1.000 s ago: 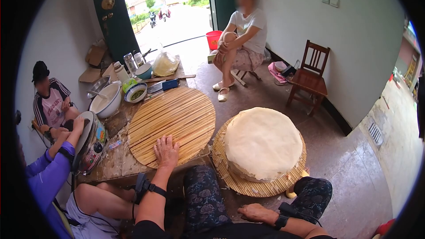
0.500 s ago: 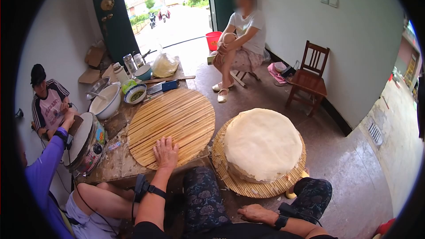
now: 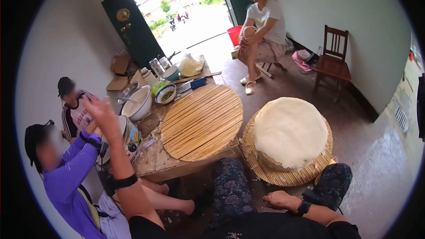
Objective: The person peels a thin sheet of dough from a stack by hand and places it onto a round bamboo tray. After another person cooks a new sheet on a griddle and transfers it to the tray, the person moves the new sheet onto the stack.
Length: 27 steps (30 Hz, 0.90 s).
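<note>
No word, brand or number can be made out for certain.
Dark capital letters run across the chest of the pink shirt (image 3: 83, 117) on the seated person at the far left, but they are blurred and partly hidden. A small pale print sits on the front of the black shirt (image 3: 259, 226) at the near edge, too small to read. The colourful side of the round cooker (image 3: 133, 134) on the left and the small wrapper (image 3: 148, 143) on the table (image 3: 155, 163) show no legible text.
</note>
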### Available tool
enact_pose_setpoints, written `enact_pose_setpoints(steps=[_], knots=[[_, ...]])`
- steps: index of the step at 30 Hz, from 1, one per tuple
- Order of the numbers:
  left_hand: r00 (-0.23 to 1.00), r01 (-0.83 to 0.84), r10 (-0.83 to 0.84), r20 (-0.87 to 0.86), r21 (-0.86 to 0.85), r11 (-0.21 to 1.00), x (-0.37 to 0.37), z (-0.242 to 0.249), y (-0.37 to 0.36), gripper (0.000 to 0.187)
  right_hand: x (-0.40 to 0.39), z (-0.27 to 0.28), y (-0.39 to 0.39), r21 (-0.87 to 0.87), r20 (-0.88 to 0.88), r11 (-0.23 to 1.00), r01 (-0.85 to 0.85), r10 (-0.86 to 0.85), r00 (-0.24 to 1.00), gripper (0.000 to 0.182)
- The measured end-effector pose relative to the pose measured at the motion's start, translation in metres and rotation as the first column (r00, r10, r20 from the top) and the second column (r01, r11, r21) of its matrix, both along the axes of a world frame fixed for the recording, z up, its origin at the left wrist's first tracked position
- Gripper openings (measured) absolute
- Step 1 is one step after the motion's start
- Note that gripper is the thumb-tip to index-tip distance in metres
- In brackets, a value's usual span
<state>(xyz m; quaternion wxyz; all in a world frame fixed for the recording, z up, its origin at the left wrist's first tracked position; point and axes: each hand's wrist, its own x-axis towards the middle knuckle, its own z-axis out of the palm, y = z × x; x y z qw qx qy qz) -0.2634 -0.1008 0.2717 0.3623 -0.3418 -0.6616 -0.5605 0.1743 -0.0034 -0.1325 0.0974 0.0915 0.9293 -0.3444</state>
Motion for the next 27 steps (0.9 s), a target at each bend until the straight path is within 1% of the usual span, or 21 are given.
enact_pose_setpoints(steps=[1,3,4,5,6,7,8,9,11,12,13,14,16,18,19,20,21,23,24,25,27], knots=[[0.996,-0.043,0.050,-0.072,0.093,0.995,-0.006,0.038,-0.025,0.061,0.001,-0.004,-0.006,-0.013,-0.001,0.999,0.033,-0.033,0.999,0.023],[0.969,-0.109,0.157,-0.190,0.244,0.964,-0.009,0.097,-0.074,0.061,-0.005,-0.002,-0.003,0.036,-0.001,0.999,0.001,-0.001,1.000,0.022],[0.952,-0.129,0.193,-0.236,0.261,0.957,-0.008,0.109,-0.090,0.062,-0.006,0.000,-0.005,0.034,-0.005,0.999,0.032,-0.032,0.999,0.022],[0.936,-0.138,0.215,-0.277,0.273,0.952,-0.009,0.122,-0.101,0.064,-0.008,0.004,-0.007,0.021,-0.001,1.000,0.016,-0.016,1.000,0.023],[0.924,-0.152,0.234,-0.302,0.270,0.951,-0.009,0.131,-0.111,0.066,-0.009,0.006,-0.005,0.015,0.001,1.000,-0.007,0.007,1.000,0.024],[0.913,-0.160,0.246,-0.324,0.267,0.950,-0.008,0.135,-0.119,0.068,-0.008,0.006,-0.003,0.025,-0.005,1.000,0.010,-0.010,1.000,0.024],[0.902,-0.172,0.257,-0.346,0.258,0.951,-0.005,0.136,-0.126,0.071,-0.008,0.004,-0.004,0.015,-0.052,1.000,-0.011,0.011,0.999,0.022],[0.902,-0.170,0.249,-0.353,0.240,0.956,-0.003,0.136,-0.127,0.073,-0.006,0.004,-0.004,0.006,-0.099,0.999,-0.035,0.036,0.994,0.021],[0.914,-0.146,0.211,-0.348,0.203,0.968,0.000,0.131,-0.128,0.079,-0.003,0.003,-0.001,0.015,-0.116,0.999,-0.034,0.036,0.993,0.021],[0.913,-0.150,0.217,-0.346,0.210,0.966,0.005,0.134,-0.129,0.074,-0.002,0.003,-0.001,0.013,-0.125,0.999,-0.041,0.042,0.991,0.021],[0.939,-0.116,0.172,-0.298,0.196,0.974,0.015,0.128,-0.117,0.069,-0.001,0.004,0.000,0.014,-0.131,0.999,-0.034,0.036,0.991,0.021],[0.962,-0.085,0.131,-0.238,0.191,0.978,0.025,0.119,-0.107,0.064,0.001,0.005,0.002,0.016,-0.136,1.000,-0.014,0.016,0.991,0.021],[0.998,-0.007,0.018,-0.059,0.176,0.984,0.046,0.097,-0.085,0.055,0.004,0.001,-0.002,0.008,-0.140,1.000,0.010,-0.009,0.990,0.021],[0.971,0.112,-0.136,0.198,0.130,0.985,0.063,0.060,-0.060,0.046,0.003,-0.004,0.002,0.033,-0.144,0.999,0.010,-0.005,0.990,0.022],[0.938,0.194,-0.200,0.282,0.048,0.980,0.061,0.038,-0.046,0.042,0.004,-0.006,0.003,0.035,-0.144,0.999,0.011,-0.006,0.990,0.022],[0.905,0.364,-0.339,0.259,-0.055,0.930,0.034,0.004,-0.033,0.047,0.005,-0.007,0.003,0.037,-0.152,0.999,0.011,-0.006,0.988,0.023],[0.934,0.344,-0.260,0.245,-0.420,0.840,0.034,-0.023,-0.025,0.061,0.005,-0.008,0.002,0.037,-0.160,0.999,0.010,-0.004,0.987,0.023],[0.781,0.542,-0.303,0.547,-0.351,0.764,0.059,-0.096,0.009,0.030,0.006,-0.002,0.000,0.030,-0.145,0.999,0.010,-0.005,0.989,0.024],[0.776,0.571,-0.354,0.522,-0.344,0.745,0.069,-0.132,0.018,0.019,0.006,0.003,0.000,0.021,-0.128,1.000,0.011,-0.008,0.992,0.024],[0.847,0.506,-0.311,0.431,-0.475,0.720,0.046,-0.178,0.024,0.019,0.005,0.009,0.000,0.028,-0.133,1.000,0.013,-0.009,0.991,0.024],[0.920,0.359,-0.131,0.370,-0.659,0.661,0.068,-0.209,0.033,0.022,0.005,0.019,0.003,0.051,-0.008,0.999,-0.012,0.012,1.000,0.025]])
